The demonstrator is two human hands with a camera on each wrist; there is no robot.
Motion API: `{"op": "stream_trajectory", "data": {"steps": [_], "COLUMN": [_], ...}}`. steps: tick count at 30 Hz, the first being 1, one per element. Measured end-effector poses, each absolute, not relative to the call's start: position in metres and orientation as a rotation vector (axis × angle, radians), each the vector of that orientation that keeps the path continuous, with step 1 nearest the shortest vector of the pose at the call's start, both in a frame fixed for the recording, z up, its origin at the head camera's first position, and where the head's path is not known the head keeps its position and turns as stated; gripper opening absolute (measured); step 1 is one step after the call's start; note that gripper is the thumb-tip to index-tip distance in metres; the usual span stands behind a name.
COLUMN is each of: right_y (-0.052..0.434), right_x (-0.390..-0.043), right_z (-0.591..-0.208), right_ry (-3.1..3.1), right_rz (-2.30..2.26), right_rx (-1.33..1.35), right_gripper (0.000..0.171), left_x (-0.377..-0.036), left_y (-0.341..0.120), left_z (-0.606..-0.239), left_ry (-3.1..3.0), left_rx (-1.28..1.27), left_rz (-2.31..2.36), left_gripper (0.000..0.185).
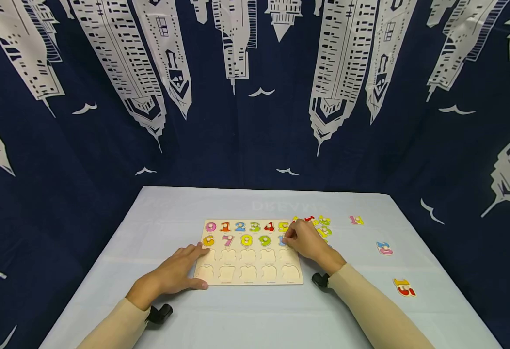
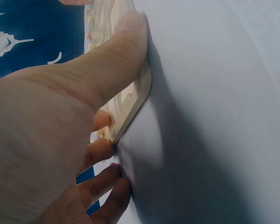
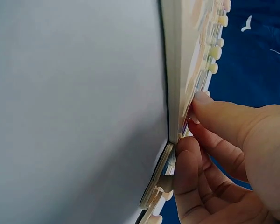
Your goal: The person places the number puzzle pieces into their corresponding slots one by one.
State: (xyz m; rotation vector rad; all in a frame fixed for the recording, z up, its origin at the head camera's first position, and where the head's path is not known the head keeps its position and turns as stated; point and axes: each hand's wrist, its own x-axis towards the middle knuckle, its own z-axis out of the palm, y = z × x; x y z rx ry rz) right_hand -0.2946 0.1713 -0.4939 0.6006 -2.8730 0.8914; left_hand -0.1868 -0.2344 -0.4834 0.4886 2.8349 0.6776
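- Blue numeral piece (image 1: 281,241), pinched by the right hand (image 1: 307,240) near the right edge of the puzzle board (image 1: 237,264): could be jammed if tilted.
- Puzzle board: could be skewed if pushed unevenly by the left hand (image 1: 176,269), thumb and fingers apart.

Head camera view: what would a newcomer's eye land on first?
Probably the navy cloth printed with upside-down white skyscrapers, hanging behind the white tabletop. Next, the wooden number puzzle board mid-table, with bright numerals in two rows above pale cutouts. Then the left hand at the board's left edge and the right hand, which seems to pinch a partly hidden piece at the second row's right end.
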Motion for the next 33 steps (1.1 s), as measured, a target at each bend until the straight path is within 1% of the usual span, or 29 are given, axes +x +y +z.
{"op": "stream_trajectory", "data": {"steps": [8, 12, 19, 24, 33], "right_y": [0.187, 0.207, 0.247, 0.265, 0.281], "right_x": [-0.293, -0.294, -0.292, -0.291, -0.29], "right_z": [-0.483, -0.475, -0.469, -0.471, -0.482], "right_ry": [-2.854, -2.812, -2.82, -2.827, -2.875], "right_rz": [0.911, 0.878, 0.857, 0.851, 0.877], "right_rx": [0.586, 0.558, 0.449, 0.439, 0.416], "right_gripper": [0.006, 0.009, 0.02, 0.021, 0.022], "left_x": [-0.187, -0.187, -0.188, -0.187, -0.188], "left_y": [-0.234, -0.234, -0.235, -0.235, -0.235], "left_z": [-0.484, -0.484, -0.484, -0.484, -0.482], "left_ry": [2.826, 2.831, 2.829, 2.832, 2.835], "left_rx": [0.456, 0.461, 0.46, 0.461, 0.484], "left_rz": [0.672, 0.671, 0.665, 0.658, 0.65], "left_gripper": [0.102, 0.102, 0.103, 0.102, 0.101]}}
